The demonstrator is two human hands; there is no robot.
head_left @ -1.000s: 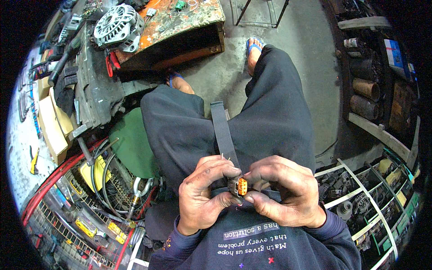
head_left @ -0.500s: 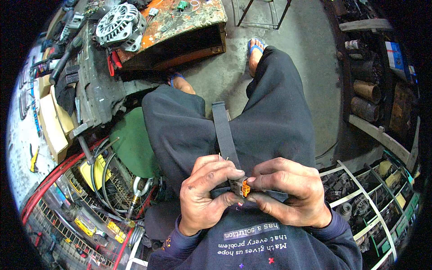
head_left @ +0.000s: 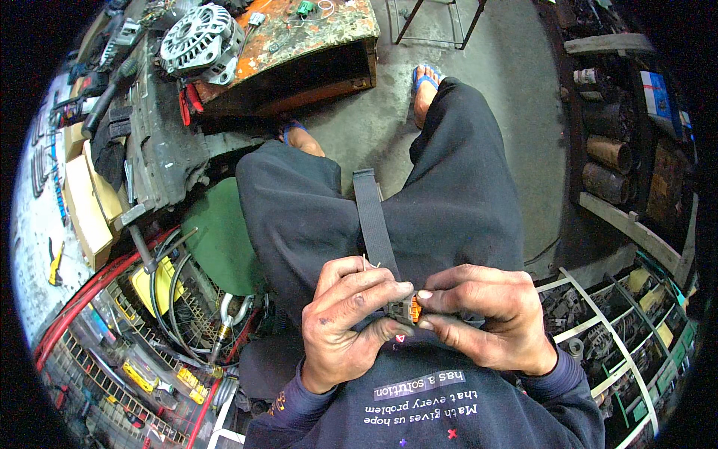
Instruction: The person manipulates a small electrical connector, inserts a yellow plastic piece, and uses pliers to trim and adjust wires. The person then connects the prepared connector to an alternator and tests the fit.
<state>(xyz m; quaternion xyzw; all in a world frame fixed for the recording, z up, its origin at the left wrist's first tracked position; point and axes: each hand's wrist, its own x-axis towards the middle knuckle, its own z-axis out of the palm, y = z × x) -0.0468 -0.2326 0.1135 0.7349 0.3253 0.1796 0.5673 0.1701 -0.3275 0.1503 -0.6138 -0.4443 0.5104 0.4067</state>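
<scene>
Head view is showing a seated person looking down at their own lap, both hands meeting just above the hem of a dark sweatshirt. The left hand (head_left: 345, 323) is curling its fingers around a small grey connector (head_left: 399, 310), while the right hand (head_left: 486, 318) is pinching the connector's orange end (head_left: 415, 306) between thumb and forefinger. A flat grey strap (head_left: 372, 221) is running up from the connector between the knees, lying on the dark trousers. At upper left, an alternator (head_left: 196, 41) is sitting on a paint-stained desk (head_left: 329, 30). A green seat (head_left: 221, 236) is standing beside the left thigh.
</scene>
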